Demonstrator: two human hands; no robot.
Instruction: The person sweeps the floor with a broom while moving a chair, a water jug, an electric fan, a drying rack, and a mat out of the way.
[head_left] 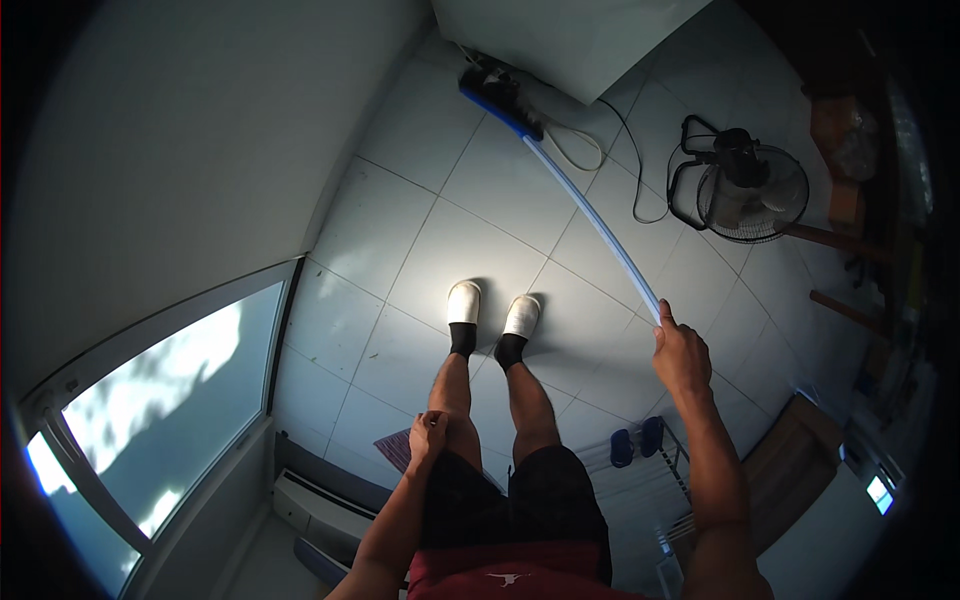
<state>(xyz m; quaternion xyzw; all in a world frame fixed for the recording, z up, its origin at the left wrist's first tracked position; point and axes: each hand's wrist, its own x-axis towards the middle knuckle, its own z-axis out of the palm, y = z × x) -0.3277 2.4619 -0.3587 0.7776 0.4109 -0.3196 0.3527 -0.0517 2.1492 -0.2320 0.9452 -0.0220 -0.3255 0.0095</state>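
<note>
A broom's long pale-blue handle (590, 215) is gripped near its end by my right hand (683, 352), fingers wrapped round it. The handle slants away to the far left. The broom's blue head with dark bristles (500, 108) rests on the tiled floor (490, 225), close to the corner of a white cabinet-like block (565, 40). A pale looped cord (585, 155) lies beside the broom head. In front of my left knee is my left hand (430, 434), its fingers curled in and no object visible in them.
A black-framed fan (752, 190) lies on the floor at the right, with a dark cable (637, 170) near it. Blue slippers (636, 443) sit by a metal rack (676, 460). A white wall (210, 130) and a glazed panel (190, 390) bound the left side.
</note>
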